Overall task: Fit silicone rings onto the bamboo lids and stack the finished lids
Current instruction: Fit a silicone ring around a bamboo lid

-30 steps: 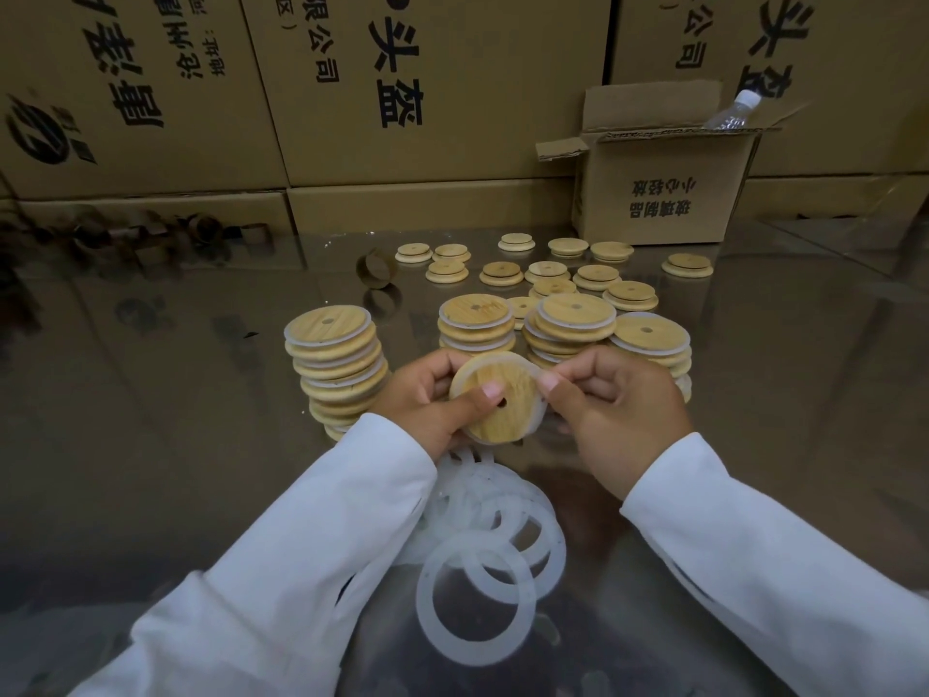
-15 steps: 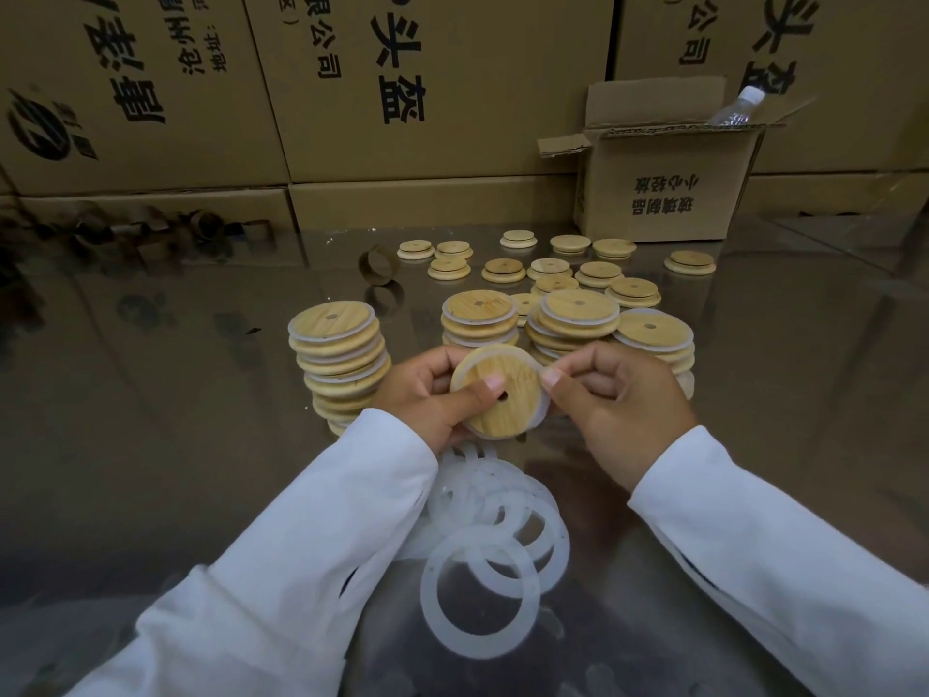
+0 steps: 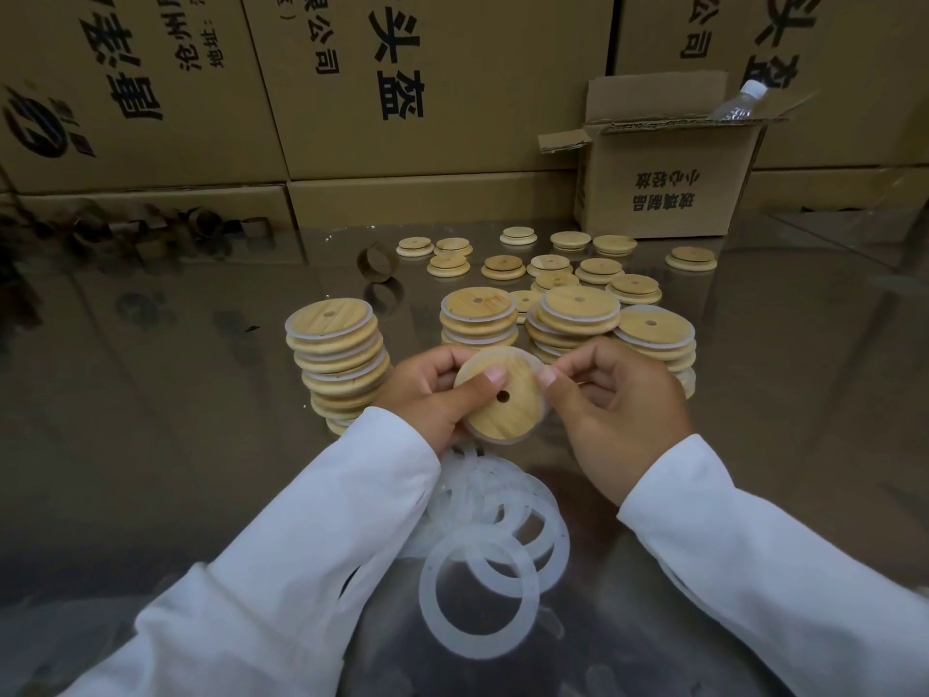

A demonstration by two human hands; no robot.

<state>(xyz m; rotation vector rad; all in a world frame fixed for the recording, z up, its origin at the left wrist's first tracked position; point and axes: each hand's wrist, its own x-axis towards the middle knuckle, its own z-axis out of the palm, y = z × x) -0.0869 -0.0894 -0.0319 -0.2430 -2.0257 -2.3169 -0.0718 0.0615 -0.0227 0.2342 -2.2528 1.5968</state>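
Bamboo makes up nearly everything here. One bamboo lid (image 3: 507, 417), with a single small hole near its middle, is held tilted above the tabletop (image 3: 151, 445), just in front of the stacks and between the two hands. The left hand (image 3: 432, 394) grips it, thumb laid across the face and fingers curled behind. The right hand (image 3: 621, 402) pinches the silicone ring (image 3: 525, 359) at the lid's upper right rim, thumb and forefinger closed on the translucent edge.

Behind the hands stand four stacks of ringed lids. The left stack (image 3: 337, 359) is the tallest and stands a little apart. The other three (image 3: 477, 314) (image 3: 575, 311) (image 3: 653, 334) crowd close together.

Farther back, about thirteen bare lids (image 3: 550, 265) lie singly on the tabletop, a few overlapping.

Below the hands, between the two white sleeves (image 3: 301, 570), lies one pile of loose rings (image 3: 480, 641). They overlap too much for an exact count, though at least four show.

One short cardboard tube (image 3: 377, 261) stands left of the bare lids. One small open carton (image 3: 663, 183) sits at the back right with one plastic bottle (image 3: 744, 100) poking out. Large printed cartons (image 3: 452, 83) wall the rear.
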